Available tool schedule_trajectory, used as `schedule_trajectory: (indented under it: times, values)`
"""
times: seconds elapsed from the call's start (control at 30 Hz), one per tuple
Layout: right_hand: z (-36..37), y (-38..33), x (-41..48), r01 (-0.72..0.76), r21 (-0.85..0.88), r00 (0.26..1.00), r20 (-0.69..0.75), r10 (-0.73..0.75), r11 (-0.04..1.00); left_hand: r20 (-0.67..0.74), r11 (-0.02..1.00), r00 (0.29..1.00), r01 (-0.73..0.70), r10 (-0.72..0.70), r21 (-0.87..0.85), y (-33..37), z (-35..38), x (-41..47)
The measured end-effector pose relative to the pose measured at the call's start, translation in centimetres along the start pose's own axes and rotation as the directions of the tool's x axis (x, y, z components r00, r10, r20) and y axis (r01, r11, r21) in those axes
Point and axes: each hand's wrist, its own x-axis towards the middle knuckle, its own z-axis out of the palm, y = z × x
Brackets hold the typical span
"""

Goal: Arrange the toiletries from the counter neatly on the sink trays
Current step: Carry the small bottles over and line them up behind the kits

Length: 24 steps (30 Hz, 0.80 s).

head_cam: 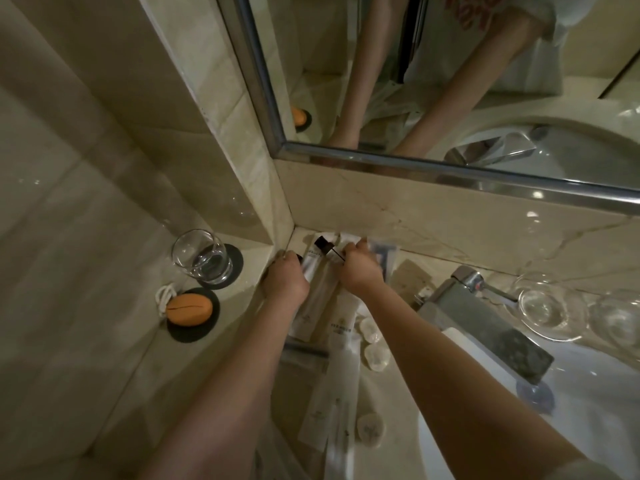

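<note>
Head view — left hand, right hand over blurred tubes — fingers mostly hidden, grip impossible to tell

Faucet: shiny metal. Counter behind it glossy veined stone (marble-like); tubes left of it white, smooth plastic. Farther left, clear glass tumbler on matt dark coaster.

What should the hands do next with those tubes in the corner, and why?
Probably press the tubes together so they lie side by side. The left hand and right hand sit on either side of them, caps toward the wall, and more packets wait nearer on the counter.
</note>
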Motion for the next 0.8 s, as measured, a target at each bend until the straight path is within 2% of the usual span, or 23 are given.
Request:
schedule_trajectory:
  times: [0.2, 0.37, 0.6, 0.8]
  values:
    - [-1.3, 0.7, -1.0, 0.097, 0.279, 0.995, -0.044, -0.088, 0.955, -0.049, 0.999, 0.998, -0.043, 0.043, -0.012, -0.3, -0.1, -0.1]
    - [-2.6, 0.5, -3.6, 0.135, 0.395, 0.991, -0.077, -0.113, 0.909, -0.112, 0.985, 0.993, -0.056, 0.038, -0.160, 0.0, -1.1, -1.2]
    - [-3.3, 1.1, -10.6, 0.152, 0.575, 0.986, -0.149, -0.080, 0.804, -0.167, 0.832, 0.986, -0.074, -0.022, -0.550, 0.2, -2.9, -6.0]
    - [-3.5, 3.9, -17.5, 0.142, 0.735, 0.987, -0.160, -0.035, 0.663, -0.103, 0.707, 0.994, -0.100, 0.039, -0.700, 0.7, -3.0, -12.2]
